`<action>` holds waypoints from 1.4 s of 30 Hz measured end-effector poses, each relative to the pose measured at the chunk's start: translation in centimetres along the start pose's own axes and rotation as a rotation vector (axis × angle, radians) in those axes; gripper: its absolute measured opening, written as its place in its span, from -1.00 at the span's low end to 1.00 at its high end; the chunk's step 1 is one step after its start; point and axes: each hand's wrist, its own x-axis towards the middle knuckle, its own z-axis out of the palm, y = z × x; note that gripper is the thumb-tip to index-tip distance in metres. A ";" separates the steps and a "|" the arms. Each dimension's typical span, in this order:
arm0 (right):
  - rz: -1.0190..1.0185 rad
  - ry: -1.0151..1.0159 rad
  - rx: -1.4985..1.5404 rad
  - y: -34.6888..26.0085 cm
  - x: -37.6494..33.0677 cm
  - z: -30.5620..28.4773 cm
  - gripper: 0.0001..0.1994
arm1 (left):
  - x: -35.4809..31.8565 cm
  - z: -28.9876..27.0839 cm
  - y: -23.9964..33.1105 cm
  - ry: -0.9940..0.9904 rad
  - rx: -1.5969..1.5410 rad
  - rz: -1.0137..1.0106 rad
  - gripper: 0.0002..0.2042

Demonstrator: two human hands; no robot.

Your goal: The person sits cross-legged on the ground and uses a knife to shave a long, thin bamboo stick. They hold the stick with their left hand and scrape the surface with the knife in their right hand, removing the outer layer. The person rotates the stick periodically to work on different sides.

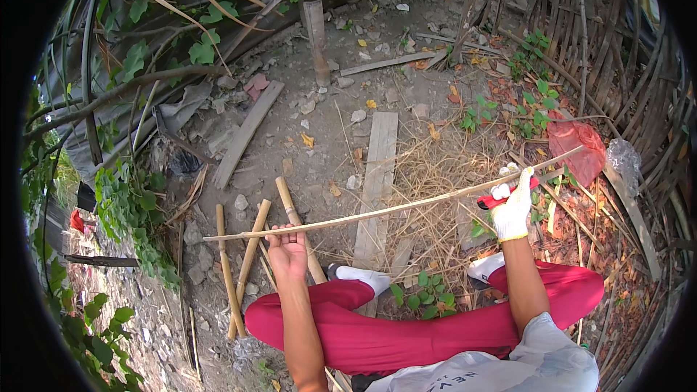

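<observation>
A long thin bamboo strip runs across in front of me, from lower left to upper right. My left hand, bare, grips the strip near its left part. My right hand wears a white glove with a yellow cuff and holds a red-handled knife against the strip near its right end. Several thicker bamboo sticks lie on the ground just beside and under my left hand. I sit with legs in red trousers and white socks.
A flat wooden plank lies on the dirt ahead, another plank to its left. Dry grass and shavings are spread around my feet. A woven bamboo fence curves along the right with a red plastic bag. Green vines crowd the left.
</observation>
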 end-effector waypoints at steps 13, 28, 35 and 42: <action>0.072 -0.192 0.002 -1.8 0.1 -0.1 -0.63 | 0.3 -0.8 1.3 -0.363 -0.030 0.072 -0.71; 0.187 -0.368 -0.752 -4.6 -1.7 1.8 -0.64 | -0.6 -0.3 7.3 -0.062 0.188 0.267 -0.61; -0.318 -0.287 -0.757 -15.8 -2.9 0.8 -0.66 | -8.9 -6.6 20.0 0.076 -0.019 0.676 -0.69; -0.498 -0.114 -0.505 -22.8 -4.8 -3.4 -0.65 | -14.5 -26.0 25.1 0.363 -0.332 0.789 -0.63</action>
